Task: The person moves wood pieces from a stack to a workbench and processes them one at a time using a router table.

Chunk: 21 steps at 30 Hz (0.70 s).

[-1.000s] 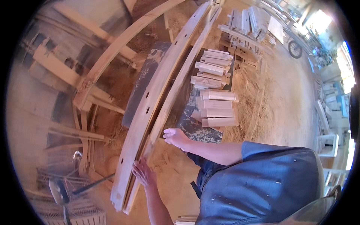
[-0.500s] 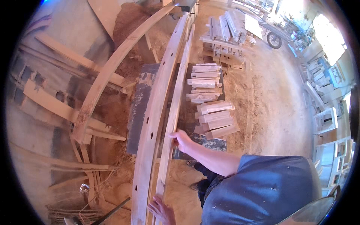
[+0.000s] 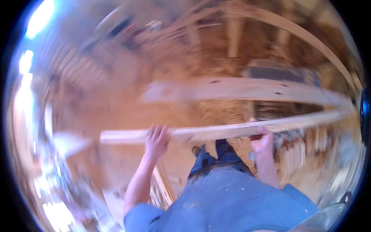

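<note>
Wooden strip (image 3: pixel 208 133), left hand (image 3: pixel 156 142) and right hand (image 3: pixel 263 142) gripping it, stretches rightward (slightly aslant).

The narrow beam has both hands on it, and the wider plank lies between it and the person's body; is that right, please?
Not quite: the head view shows the wider plank on the far side of the narrow beam; the left hand and right hand are on that beam.

The beam (image 3: pixel 210 132) partly hides the right fingers (image 3: pixel 265 134); short wooden pieces (image 3: pixel 296 154) are blurred.
</note>
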Available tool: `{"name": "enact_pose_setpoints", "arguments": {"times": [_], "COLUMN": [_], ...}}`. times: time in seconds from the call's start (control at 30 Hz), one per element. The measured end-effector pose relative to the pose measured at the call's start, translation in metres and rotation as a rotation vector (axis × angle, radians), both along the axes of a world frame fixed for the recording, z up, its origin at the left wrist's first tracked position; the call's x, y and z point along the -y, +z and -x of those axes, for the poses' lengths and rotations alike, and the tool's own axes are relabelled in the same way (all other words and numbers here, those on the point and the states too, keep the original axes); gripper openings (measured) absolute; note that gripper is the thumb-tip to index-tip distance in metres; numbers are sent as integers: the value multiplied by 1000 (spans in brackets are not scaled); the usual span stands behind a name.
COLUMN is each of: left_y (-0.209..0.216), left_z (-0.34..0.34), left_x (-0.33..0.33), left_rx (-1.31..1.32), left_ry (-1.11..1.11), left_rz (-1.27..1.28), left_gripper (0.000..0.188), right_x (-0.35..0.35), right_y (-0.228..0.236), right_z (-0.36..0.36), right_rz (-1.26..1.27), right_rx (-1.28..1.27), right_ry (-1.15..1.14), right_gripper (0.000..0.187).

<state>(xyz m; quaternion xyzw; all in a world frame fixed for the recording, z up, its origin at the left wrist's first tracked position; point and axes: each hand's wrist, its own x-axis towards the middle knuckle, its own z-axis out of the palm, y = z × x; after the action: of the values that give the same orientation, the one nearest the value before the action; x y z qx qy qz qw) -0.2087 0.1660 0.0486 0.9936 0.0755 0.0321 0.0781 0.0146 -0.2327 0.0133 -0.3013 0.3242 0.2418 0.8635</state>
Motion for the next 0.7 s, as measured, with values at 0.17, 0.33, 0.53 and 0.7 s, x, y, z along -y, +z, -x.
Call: {"name": "enact_pose_setpoints", "arguments": {"times": [0.17, 0.33, 0.53, 0.7], "left_y": [35, 22, -4, 16], "left_z": [35, 140, 357, 486], "left_x": [-20, -6, 66, 162], "left_rx": [280, 521, 754, 1134], "left_ry": [52, 211, 600, 1608], "left_rz": [-7, -53, -246, -475], "left_gripper": [40, 43, 46, 71], "right_x": [-20, -12, 35, -87], "right_y": [60, 135, 134, 94], "right_z": [12, 36, -34, 27], "right_rz": [-123, -201, 278, -183], "right_rx": [255, 906, 996, 407], "right_ry": [172, 655, 669, 870], "right_gripper": [64, 87, 70, 67]}}
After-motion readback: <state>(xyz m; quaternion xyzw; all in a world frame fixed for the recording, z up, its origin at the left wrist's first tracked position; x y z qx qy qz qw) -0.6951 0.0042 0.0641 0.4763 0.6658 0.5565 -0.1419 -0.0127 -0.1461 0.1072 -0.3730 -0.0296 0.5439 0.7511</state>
